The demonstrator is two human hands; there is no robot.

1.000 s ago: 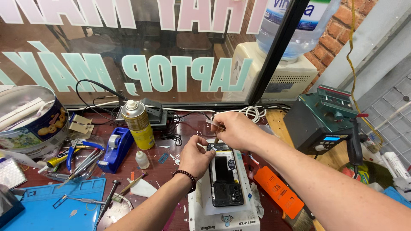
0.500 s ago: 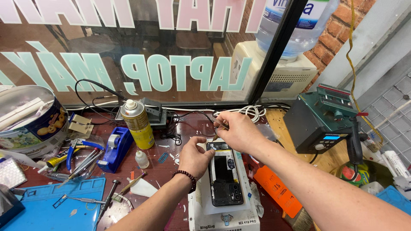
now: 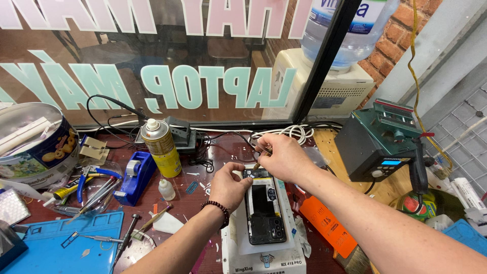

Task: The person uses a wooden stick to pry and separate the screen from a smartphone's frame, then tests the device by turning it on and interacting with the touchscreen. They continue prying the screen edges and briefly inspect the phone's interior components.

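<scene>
An opened black smartphone point(image 3: 264, 207) lies on a white heating platform point(image 3: 264, 253) in front of me. My left hand point(image 3: 228, 186), with a bead bracelet at the wrist, rests against the phone's left edge near its far end. My right hand point(image 3: 281, 157) is above the phone's far end, fingers pinched on a thin brown tool point(image 3: 259, 161) whose tip touches the phone's top edge.
A yellow spray can point(image 3: 161, 147), a blue tape dispenser point(image 3: 133, 177) and a small white bottle point(image 3: 166, 189) stand to the left. A round tin point(image 3: 35, 147) and a blue mat point(image 3: 56, 243) with screwdrivers lie further left. A dark rework station point(image 3: 380, 147) stands at the right.
My right hand has drawn slightly nearer, bringing the thin tool down to the phone's far edge. My left hand stays by the phone's left side.
</scene>
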